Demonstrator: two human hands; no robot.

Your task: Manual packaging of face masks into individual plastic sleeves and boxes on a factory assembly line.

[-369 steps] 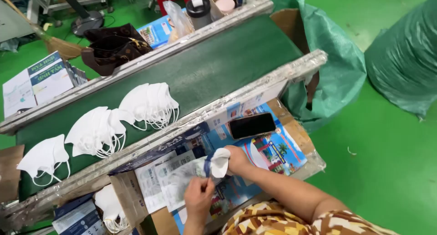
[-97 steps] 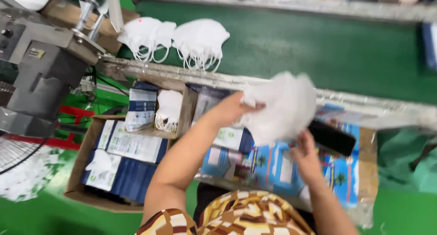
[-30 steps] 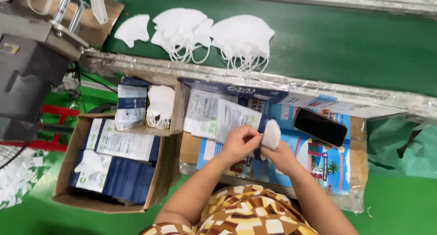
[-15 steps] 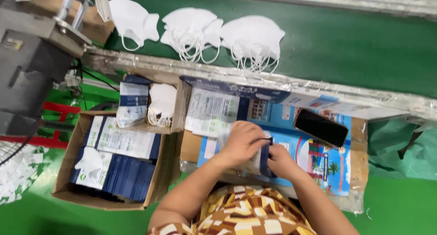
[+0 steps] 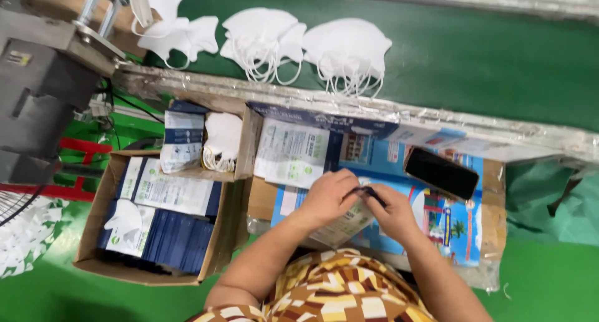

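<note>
Far to the left of the fingers stands a grey metal machine [image 5: 43, 91], with a heap of white cut-out scraps [image 5: 25, 234] on the green floor below it. Nearer, still left of the left hand, an open cardboard box [image 5: 93, 234] holds printed mask pouches [image 5: 168, 191] stacked over dark blue ones. Above that a smaller box [image 5: 246, 141] holds one more pouch and a folded white mask [image 5: 221, 138].

Up beyond the fingertips, across a foil-wrapped rail [image 5: 374, 110], three piles of white masks [image 5: 346, 47] lie on the green conveyor belt [image 5: 486, 53], ear loops trailing toward the rail. Just above the left hand's knuckles a white and green pouch [image 5: 290, 150] lies flat on the printed blue cardboard worktop [image 5: 462, 234].

The left hand [image 5: 327, 197] is curled closed, thumb and fingers pinching the top edge of a clear printed pouch [image 5: 340, 225] that hangs below both hands, resting on the worktop just in front of the person's patterned clothing. The right hand [image 5: 390, 209] meets it fingertip to fingertip and pinches the same edge, where a dark strip [image 5: 368, 191] shows between the fingers; whether that strip is the pouch's seal cannot be told.

Just to the upper right of the right hand's fingers, close but not touching, a black phone [image 5: 442, 172] lies screen up on the worktop. Further right, crumpled green plastic sheeting [image 5: 555, 203] hangs beside the bench.
</note>
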